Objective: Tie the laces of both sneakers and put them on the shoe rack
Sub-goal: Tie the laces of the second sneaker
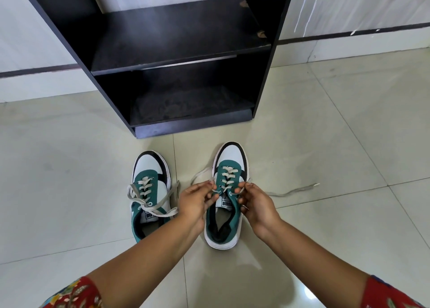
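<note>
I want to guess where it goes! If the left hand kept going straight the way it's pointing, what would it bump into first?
Probably the right sneaker: the left hand points forward and rightward, fingertips already at its laces.

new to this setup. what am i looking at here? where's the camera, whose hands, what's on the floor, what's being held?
There is no robot here. A person wears one wide-angle camera on the head, looking forward and down, so the two forearms entering from the bottom are the wearer's own.

On the tiled floor stand two green, white and black sneakers, toes toward a dark shoe rack whose two visible shelves hold no shoes.

The left sneaker has its laces lying loose and crossed over it, untied, with no hand on it.

Both hands work on the right sneaker. The left hand and the right hand each have a pinch grip on a lace near the top eyelets. The free lace ends trail on the floor on both sides, so no bow is made yet.
</note>
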A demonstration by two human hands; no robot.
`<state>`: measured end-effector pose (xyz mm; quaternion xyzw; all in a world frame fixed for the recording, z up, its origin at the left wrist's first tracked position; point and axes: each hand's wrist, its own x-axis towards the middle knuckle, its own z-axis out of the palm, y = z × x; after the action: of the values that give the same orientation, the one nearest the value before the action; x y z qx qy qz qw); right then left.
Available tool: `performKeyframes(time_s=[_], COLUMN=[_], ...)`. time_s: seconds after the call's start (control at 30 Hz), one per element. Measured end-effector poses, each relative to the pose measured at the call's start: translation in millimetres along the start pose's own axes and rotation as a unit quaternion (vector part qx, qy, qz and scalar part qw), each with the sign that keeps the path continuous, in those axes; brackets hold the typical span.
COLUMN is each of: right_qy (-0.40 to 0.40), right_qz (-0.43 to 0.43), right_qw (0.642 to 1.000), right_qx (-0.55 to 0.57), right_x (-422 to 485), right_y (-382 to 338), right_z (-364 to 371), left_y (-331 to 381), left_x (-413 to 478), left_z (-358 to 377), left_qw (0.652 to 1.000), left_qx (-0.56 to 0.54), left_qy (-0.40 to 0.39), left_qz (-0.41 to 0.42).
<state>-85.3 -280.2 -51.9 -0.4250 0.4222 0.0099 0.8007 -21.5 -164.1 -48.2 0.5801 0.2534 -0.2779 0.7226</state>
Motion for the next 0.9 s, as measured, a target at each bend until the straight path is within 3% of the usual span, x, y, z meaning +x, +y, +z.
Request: performKeyframes(time_s=[0.2,0.3,0.43,0.53,0.6,0.63,0.7,0.83,0.9], right_qy=[0.025,0.006,-0.04,-0.092,-0.113,-0.117,-0.125,-0.104,-0.102], right_qz=[0.027,-0.005,-0.133,-0.233,-0.26,-0.267,-0.281,-0.304,-0.351], right_qw=[0.999,0.996,0.954,0.868,0.807,0.793,0.788,0.849,0.833], right_qx=[0.037,-0.085,-0.265,-0.428,-0.518,-0.535,-0.533,-0.42,-0.416], right_x=[7.4,3.9,-5.7,-15.1,-21.0,-23.8,-27.3,-31.2,-34.0], right_y=[5.5,-2.6,-32.1,-53.6,-66.1,-72.0,-79.8,-70.8,-59.1], right_z=[-4.3,-3.9,4.5,12.3,13.5,13.0,10.5,0.7,-4.3], left_y=[-3.3,4.3,19.7,34.1,42.4,45.8,50.5,54.3,52.2], left_x=[-1.8,-7.6,-16.0,-14.7,-9.1,-6.7,-2.4,-8.1,-9.3], left_z=[-8.1,-3.9,5.4,5.4,1.8,0.6,0.6,6.0,3.5], left_qw=[0.999,0.994,0.952,0.888,0.819,0.781,0.72,0.682,0.665], left_qx=[-0.014,0.103,0.19,0.243,0.323,0.369,0.43,0.451,0.474], left_qy=[0.039,-0.033,-0.162,-0.253,-0.32,-0.342,-0.353,-0.303,-0.253], left_qz=[-0.007,0.034,0.178,0.298,0.35,0.37,0.414,0.489,0.519])
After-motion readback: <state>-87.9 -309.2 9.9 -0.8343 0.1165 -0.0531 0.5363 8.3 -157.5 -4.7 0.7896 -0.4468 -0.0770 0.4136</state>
